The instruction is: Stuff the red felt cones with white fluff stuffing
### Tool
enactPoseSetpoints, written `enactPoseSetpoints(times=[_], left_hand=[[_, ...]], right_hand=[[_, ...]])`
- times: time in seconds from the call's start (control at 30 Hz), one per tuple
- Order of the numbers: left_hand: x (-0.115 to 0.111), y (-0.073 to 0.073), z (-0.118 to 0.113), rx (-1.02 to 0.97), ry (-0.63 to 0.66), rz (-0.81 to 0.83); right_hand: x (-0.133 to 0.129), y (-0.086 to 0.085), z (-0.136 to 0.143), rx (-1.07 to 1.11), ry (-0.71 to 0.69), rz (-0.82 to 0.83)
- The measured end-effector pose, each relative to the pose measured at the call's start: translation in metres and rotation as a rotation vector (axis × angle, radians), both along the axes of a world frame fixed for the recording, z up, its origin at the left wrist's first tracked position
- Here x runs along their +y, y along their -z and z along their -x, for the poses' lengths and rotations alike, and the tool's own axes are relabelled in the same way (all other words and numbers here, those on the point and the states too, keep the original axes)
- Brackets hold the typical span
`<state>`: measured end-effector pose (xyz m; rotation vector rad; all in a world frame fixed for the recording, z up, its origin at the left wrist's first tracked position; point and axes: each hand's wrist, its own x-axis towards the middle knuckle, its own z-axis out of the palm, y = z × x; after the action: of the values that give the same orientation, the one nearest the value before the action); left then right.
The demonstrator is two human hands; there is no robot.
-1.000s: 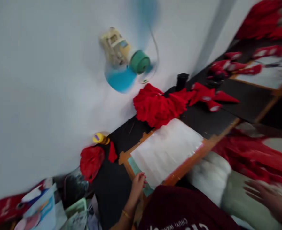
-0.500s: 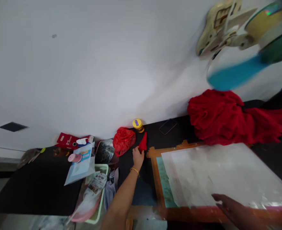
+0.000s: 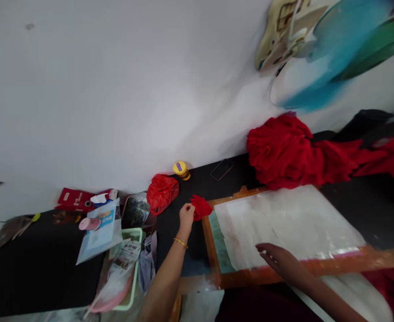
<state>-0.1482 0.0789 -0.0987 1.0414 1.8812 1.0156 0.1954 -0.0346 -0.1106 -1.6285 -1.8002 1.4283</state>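
A small piece of red cloth (image 3: 202, 207) is pinched in the fingers of my left hand (image 3: 186, 216), just left of the taped board. A gold bracelet circles that wrist. My right hand (image 3: 273, 255) hovers over the near edge of a large white sheet (image 3: 291, 223), fingers stretched out and holding nothing. Beneath the sheet, a green surface (image 3: 221, 243) shows at the left, bordered by brown tape (image 3: 210, 246). Behind the sheet lies a big heap of red cloth (image 3: 277, 152).
A fan (image 3: 317, 67) turns at the upper right. Along the wall stand a yellow-lidded jar (image 3: 182, 171), a phone (image 3: 222, 170) and a red plastic bag (image 3: 162, 193). Leftward are a green basket (image 3: 135, 268), a pink bottle (image 3: 90, 223) and a red box (image 3: 76, 200).
My left hand has lifted the small red cloth, which now spreads toward the board. My right hand has moved left over the sheet. The whole view has shifted.
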Motion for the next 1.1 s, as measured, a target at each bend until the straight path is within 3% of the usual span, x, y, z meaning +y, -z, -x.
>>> enactPoseSetpoints(times=[0.13, 0.23, 0.33, 0.43, 0.6, 0.73, 0.9, 1.0, 1.1], left_hand=[[-0.028, -0.018, -0.031, -0.184, 0.053, 0.012], [-0.054, -0.034, -0.065, -0.31, 0.072, 0.014], [-0.076, -0.047, -0.094, -0.448, 0.078, 0.002], [-0.093, -0.056, -0.108, -0.453, 0.149, -0.006], [-0.115, -0.055, -0.109, -0.17, 0.189, -0.092], [-0.124, -0.051, -0.108, 0.029, 0.231, -0.126], [-0.123, -0.051, -0.108, 0.072, 0.232, -0.058], [-0.12, -0.051, -0.101, 0.108, 0.34, -0.034], [-0.117, -0.053, -0.088, 0.235, 0.4, -0.079]], right_hand=[[0.021, -0.031, 0.042, 0.25, 0.147, -0.006], [0.037, -0.048, 0.074, 0.389, 0.13, -0.068], [0.044, -0.052, 0.093, 0.422, 0.053, -0.079], [0.043, -0.047, 0.097, 0.407, 0.131, -0.093], [0.036, -0.044, 0.091, 0.62, 0.355, 0.14], [0.031, -0.054, 0.093, 0.845, 0.353, 0.338], [0.028, -0.051, 0.091, 0.72, 0.222, 0.244], [0.03, -0.039, 0.078, 0.562, 0.202, 0.147], [0.028, -0.03, 0.065, 0.4, 0.092, 0.072]])
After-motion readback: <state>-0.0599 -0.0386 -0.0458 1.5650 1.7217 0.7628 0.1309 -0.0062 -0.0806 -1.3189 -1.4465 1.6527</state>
